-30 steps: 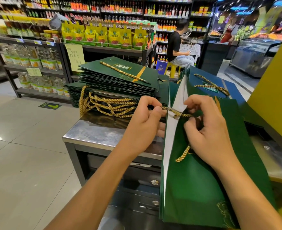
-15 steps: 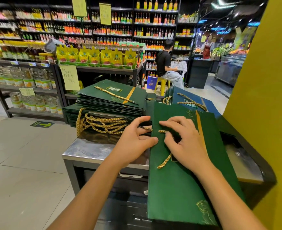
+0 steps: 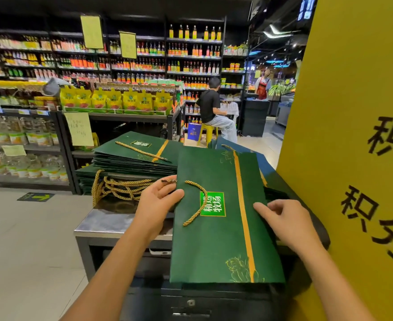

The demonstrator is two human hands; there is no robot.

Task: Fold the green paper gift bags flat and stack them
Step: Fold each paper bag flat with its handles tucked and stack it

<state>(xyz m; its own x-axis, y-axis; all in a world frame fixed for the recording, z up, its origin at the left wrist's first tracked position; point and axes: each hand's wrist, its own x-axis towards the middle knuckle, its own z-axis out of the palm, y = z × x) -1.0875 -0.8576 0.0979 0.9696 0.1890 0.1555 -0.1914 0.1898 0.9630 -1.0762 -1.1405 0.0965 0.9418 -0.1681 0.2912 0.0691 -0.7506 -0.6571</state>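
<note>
**Green bag (image 3: 214, 246) now flat, both hands moved out to its sides**

Since a moment ago the hands have left the gold rope handle (image 3: 197, 205), which lies loose on the bag's face. The left hand (image 3: 158, 205) pinches the left edge and the right hand (image 3: 288, 223) grips the right edge. The bag lies label-up over the near right of the steel bench (image 3: 103, 223). A stack (image 3: 135, 158) of folded green bags sits behind on the left. Shop shelves (image 3: 121, 63) of bottles line the room beyond a pale tiled floor (image 3: 24, 239), and a yellow board (image 3: 352, 135) stands at right.
</note>
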